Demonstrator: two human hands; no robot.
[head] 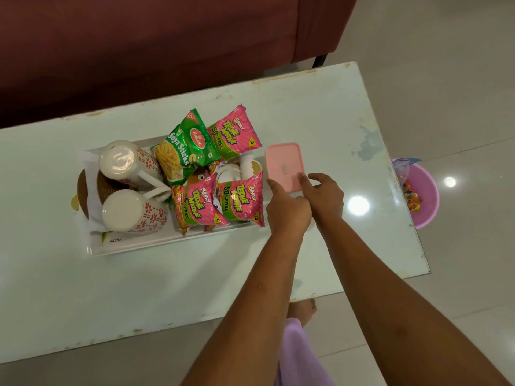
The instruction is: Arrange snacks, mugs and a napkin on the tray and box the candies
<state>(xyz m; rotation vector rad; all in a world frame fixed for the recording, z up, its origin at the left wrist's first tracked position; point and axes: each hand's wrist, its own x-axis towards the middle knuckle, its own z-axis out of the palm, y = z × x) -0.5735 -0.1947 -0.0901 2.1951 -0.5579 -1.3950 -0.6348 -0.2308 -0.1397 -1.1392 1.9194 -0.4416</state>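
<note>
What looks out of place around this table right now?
The pink bowl of candies sits on the floor off the table's right end, apart from the closed pink box on the table.

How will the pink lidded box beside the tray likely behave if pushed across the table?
The pink box probably slides easily, lying flat on the glossy table. Low and wide, it seems unlikely to tip. It looks like stiff plastic, so likely keeps its shape.

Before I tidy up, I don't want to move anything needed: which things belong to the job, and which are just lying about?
Job: tray, mugs, snack packets, napkin, pink box.
Lying about: sofa, floor tub.
</note>
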